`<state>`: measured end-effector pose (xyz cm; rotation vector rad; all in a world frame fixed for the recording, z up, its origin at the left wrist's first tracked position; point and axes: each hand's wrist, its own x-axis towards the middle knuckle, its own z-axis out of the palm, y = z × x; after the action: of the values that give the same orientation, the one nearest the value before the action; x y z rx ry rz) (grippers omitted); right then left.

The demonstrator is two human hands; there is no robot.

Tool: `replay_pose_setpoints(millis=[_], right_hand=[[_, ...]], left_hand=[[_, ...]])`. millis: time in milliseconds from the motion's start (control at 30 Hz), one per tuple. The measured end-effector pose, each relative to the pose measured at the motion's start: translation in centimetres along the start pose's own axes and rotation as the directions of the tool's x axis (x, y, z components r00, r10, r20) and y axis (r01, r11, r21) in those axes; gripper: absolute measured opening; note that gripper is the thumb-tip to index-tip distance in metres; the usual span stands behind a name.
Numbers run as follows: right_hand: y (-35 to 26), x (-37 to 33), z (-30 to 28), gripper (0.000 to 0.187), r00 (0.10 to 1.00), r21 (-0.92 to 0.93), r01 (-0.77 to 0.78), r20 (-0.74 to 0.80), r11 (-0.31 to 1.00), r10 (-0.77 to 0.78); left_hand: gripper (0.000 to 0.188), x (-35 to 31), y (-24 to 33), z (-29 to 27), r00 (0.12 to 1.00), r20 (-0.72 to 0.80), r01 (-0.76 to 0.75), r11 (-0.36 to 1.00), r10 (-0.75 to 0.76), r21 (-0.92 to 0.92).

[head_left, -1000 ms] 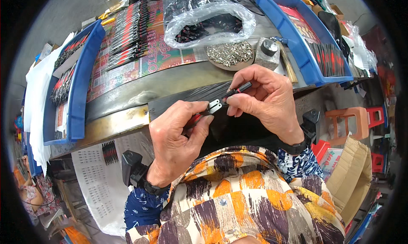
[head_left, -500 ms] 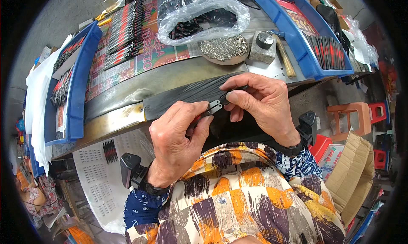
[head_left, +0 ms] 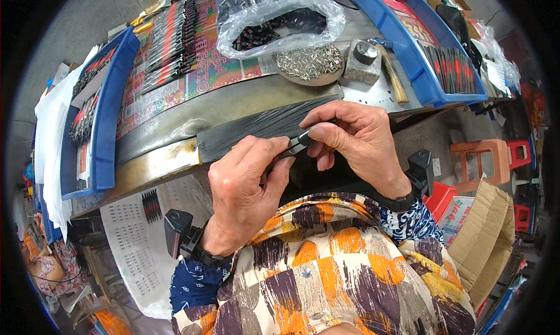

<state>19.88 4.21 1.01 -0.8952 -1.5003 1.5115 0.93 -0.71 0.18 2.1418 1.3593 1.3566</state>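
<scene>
Over the table's front edge, both my hands pinch small parts that meet between them. My left hand is closed, thumb against fingers, on a slim part with a silver metal strip at its end; its rest is hidden in the hand. Closed as well, my right hand grips a small dark piece between thumb and forefinger. This piece touches or overlaps the metal strip; I cannot tell which. Behind the hands, a black covering lies along the table edge.
A round dish of small metal pins sits beyond my hands, beside a metal block and a brush. Blue trays of black-and-red pieces flank the table. A clear plastic bag stands behind. A stool is at right.
The dark piece in my right hand now covers more of the silver part, whose holed face showed before. Both hands stay in nearly the same place.
</scene>
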Motion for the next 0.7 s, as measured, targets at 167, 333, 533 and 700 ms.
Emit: replay_pose_setpoints(millis=[167,333,533,700], right_hand=[[0.4,0.1,0.1,0.015,1.000,0.026,-0.019,0.018,0.999,0.019],[0.9,0.3,-0.4,0.015,0.996,0.017,-0.015,0.092,1.000,0.013],[1.9,0.2,-0.7,0.013,0.987,0.023,0.027,0.158,0.999,-0.031],[2.9,0.0,-0.5,0.013,0.979,0.069,0.020,0.201,0.997,-0.034]], left_hand=[[0.022,-0.1,0.0,0.0,1.000,0.013,0.020,0.999,-0.020,-0.038],[0.022,-0.5,0.0,-0.1,0.996,0.071,0.054,0.998,-0.052,-0.025],[0.022,-0.9,-0.2,0.3,0.997,0.078,0.017,0.999,-0.014,-0.040],[0.022,-1.6,-0.3,0.9,0.996,0.078,0.044,0.995,-0.037,-0.086]])
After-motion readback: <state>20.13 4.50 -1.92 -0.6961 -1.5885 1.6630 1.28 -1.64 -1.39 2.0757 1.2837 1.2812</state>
